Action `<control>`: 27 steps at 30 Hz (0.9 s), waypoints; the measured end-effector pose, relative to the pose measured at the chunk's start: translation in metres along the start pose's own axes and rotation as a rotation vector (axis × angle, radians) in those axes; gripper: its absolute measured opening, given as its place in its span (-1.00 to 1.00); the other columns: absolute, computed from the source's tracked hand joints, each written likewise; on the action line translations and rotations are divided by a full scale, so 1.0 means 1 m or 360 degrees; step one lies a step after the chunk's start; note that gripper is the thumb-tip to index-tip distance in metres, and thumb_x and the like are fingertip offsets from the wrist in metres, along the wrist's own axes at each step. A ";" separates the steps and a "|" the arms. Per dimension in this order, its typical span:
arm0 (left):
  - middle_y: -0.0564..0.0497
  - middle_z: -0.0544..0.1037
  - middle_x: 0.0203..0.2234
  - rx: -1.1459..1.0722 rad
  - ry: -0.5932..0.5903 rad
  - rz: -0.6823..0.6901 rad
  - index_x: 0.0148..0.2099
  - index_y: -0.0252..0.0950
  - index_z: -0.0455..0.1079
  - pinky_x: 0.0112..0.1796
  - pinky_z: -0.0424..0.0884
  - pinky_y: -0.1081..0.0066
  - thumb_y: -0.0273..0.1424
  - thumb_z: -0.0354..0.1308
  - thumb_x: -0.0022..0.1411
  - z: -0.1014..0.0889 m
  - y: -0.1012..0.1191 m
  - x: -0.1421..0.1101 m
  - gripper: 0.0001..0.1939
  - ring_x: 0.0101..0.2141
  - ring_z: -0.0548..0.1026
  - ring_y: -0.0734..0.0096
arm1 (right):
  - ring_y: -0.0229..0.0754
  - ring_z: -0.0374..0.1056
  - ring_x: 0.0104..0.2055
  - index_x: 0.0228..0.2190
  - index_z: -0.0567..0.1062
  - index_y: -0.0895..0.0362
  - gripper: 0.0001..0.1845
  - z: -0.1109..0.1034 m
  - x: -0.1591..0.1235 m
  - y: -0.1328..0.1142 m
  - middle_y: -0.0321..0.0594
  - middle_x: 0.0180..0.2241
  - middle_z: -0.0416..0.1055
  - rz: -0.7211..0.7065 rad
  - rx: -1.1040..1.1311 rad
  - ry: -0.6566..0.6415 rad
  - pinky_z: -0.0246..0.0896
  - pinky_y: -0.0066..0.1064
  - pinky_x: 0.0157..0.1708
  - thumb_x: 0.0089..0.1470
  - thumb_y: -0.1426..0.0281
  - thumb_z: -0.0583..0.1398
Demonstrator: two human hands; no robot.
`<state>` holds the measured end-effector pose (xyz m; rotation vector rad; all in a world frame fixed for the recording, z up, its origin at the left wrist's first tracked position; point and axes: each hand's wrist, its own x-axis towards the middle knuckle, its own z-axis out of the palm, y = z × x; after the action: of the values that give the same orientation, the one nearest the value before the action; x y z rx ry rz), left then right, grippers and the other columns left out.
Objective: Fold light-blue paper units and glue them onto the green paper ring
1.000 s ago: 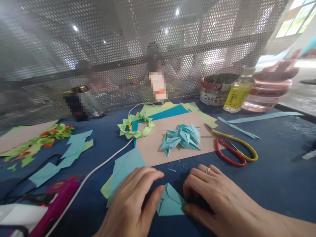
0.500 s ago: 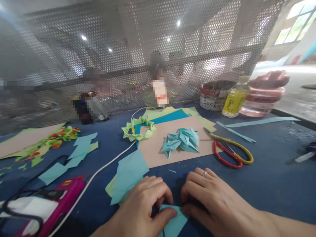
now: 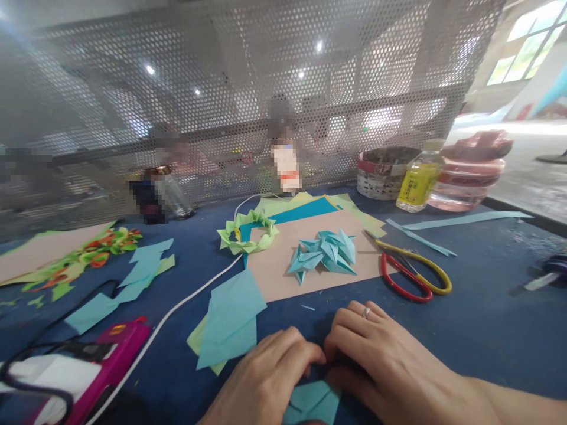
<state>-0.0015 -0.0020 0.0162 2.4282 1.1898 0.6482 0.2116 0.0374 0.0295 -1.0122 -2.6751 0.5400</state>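
Observation:
Both my hands press on a small folded teal paper piece (image 3: 312, 404) at the near edge of the blue table (image 3: 487, 330). My left hand (image 3: 266, 378) has its fingers curled over the paper's upper edge. My right hand (image 3: 385, 363), a ring on one finger, pinches the same edge from the right, fingertips touching the left hand's. Most of the paper is hidden under my hands. A pile of finished teal folded units (image 3: 325, 254) lies on a tan sheet (image 3: 283, 268) just beyond.
Red-and-yellow scissors (image 3: 414, 271) lie right of the tan sheet. A green folded paper ring (image 3: 247, 231), loose teal squares (image 3: 233, 316), a white cable (image 3: 177, 310), a pink glue gun (image 3: 110, 360), a yellow-labelled bottle (image 3: 416, 180) and jars stand before a perforated metal screen (image 3: 266, 100).
My hands have drawn closer together and toward me over the teal piece. My left fingers went from flat to curled, and more of the paper is now covered.

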 end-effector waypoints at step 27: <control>0.10 0.56 -0.14 -0.0480 0.0387 -0.0141 0.11 -0.06 0.37 -0.13 0.51 0.54 -0.54 -0.01 0.36 -0.003 -0.002 -0.003 -0.63 -0.14 0.57 0.51 | -0.21 0.35 -0.11 -0.11 0.32 0.00 -0.68 -0.005 -0.005 -0.005 -0.32 -0.14 0.41 -0.0157 0.0081 0.0651 0.25 -0.34 -0.07 0.13 0.51 0.22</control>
<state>-0.0061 -0.0029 0.0166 2.0787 1.1834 1.0370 0.2144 0.0316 0.0351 -0.8629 -2.3215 0.3355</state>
